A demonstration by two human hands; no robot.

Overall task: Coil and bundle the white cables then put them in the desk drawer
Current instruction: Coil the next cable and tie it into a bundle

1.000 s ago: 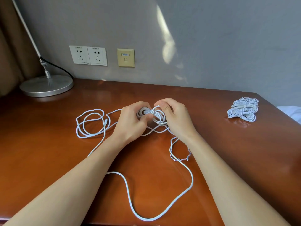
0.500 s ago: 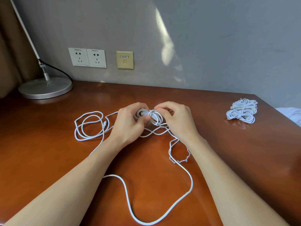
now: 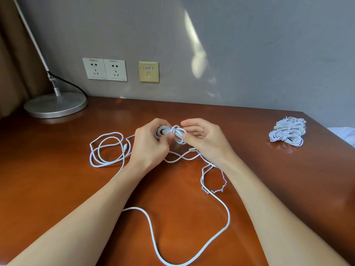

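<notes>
A small coil of white cable (image 3: 175, 133) hangs just above the middle of the wooden desk (image 3: 57, 189). My left hand (image 3: 148, 145) pinches its left side. At its right side my right hand (image 3: 206, 140) has thumb and fingers on the wraps. Loose white cable (image 3: 107, 148) lies in loops to the left, and a long slack loop (image 3: 221, 227) runs toward the front edge. A pile of bundled white cables (image 3: 288, 131) rests at the far right of the desk. No drawer is visible.
A lamp with a round metal base (image 3: 55, 104) stands at the back left, its black cord behind it. Two wall sockets (image 3: 104, 69) and a beige data port (image 3: 148, 72) sit above the desk. A thin braided string (image 3: 219, 186) lies under my right wrist.
The coil has been turned slightly between my hands, and my right fingers have opened a little around it. The loose cable on the desk has barely shifted.
</notes>
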